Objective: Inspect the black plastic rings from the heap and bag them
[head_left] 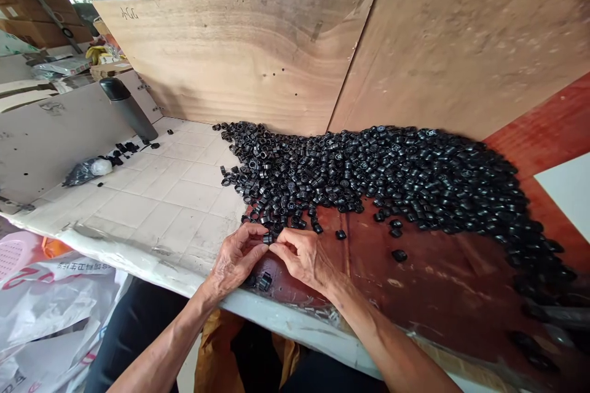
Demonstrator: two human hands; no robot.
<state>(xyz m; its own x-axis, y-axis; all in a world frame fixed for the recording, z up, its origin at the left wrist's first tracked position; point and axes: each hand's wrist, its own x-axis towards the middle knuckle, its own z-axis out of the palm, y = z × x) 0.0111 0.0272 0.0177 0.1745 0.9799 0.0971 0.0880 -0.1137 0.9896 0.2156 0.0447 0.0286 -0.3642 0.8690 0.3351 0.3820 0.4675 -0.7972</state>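
Observation:
My left hand [239, 258] and my right hand [302, 256] meet fingertip to fingertip near the table's front edge. Between them is a small black plastic part [268, 237], ring-like and partly hidden by the fingers. The left thumb and forefinger pinch it. My right fingers are pressed together against its right side; whether they grip the same part or another small piece I cannot make out. Just beyond the hands spreads a large pile of small black plastic parts [382, 166], rings and caps mixed. A loose black part [265, 281] lies below the hands.
A wooden board [239, 55] stands along the back. On the left are a dark bottle [129, 107] leaning at the side panel, a plastic bag [83, 172] and scattered black bits. Pale tiled surface [184, 196] meets a reddish-brown sheet [369, 276]. A white bag [50, 307] hangs below the left edge.

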